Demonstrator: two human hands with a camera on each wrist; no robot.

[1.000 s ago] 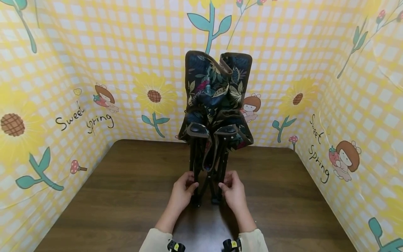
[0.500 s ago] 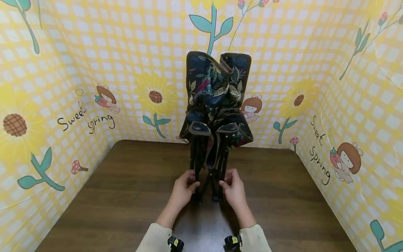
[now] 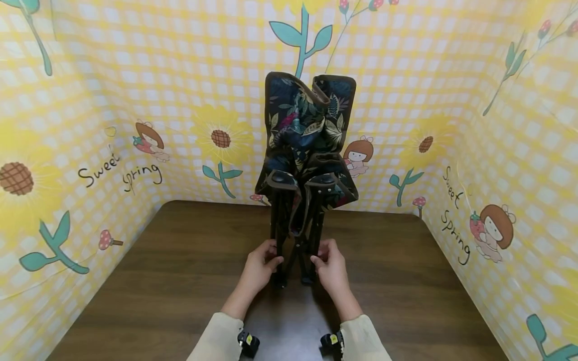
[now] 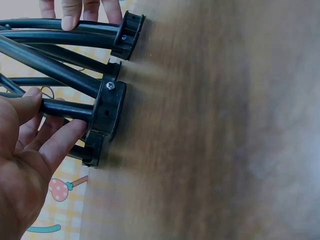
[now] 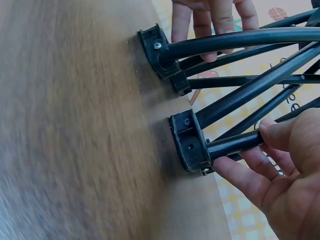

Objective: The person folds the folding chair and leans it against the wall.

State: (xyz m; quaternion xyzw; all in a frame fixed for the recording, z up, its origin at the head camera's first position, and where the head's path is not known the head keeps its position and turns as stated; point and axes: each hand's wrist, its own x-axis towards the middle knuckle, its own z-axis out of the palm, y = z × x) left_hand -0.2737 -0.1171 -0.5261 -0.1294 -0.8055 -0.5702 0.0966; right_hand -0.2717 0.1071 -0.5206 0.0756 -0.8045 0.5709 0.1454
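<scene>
A small folding camp chair with dark tropical-print fabric stands largely folded in the middle of the table in the head view. Its black tube legs cross below the seat. My left hand holds a left front leg low down, thumb against the tube just above a black plastic foot. On the other side my right hand holds a right front leg in the same way, close to its plastic foot. The feet sit right at the tabletop in both wrist views.
The dark wooden table has a yellow-and-white checked cloth, printed with flowers and cartoon girls, hanging around its back and sides. A small black device sits at the left wrist, and another at the right.
The chair's feet and both hands have shifted slightly away, toward the back of the table. The hold on the legs and the chair's folded shape look the same.
</scene>
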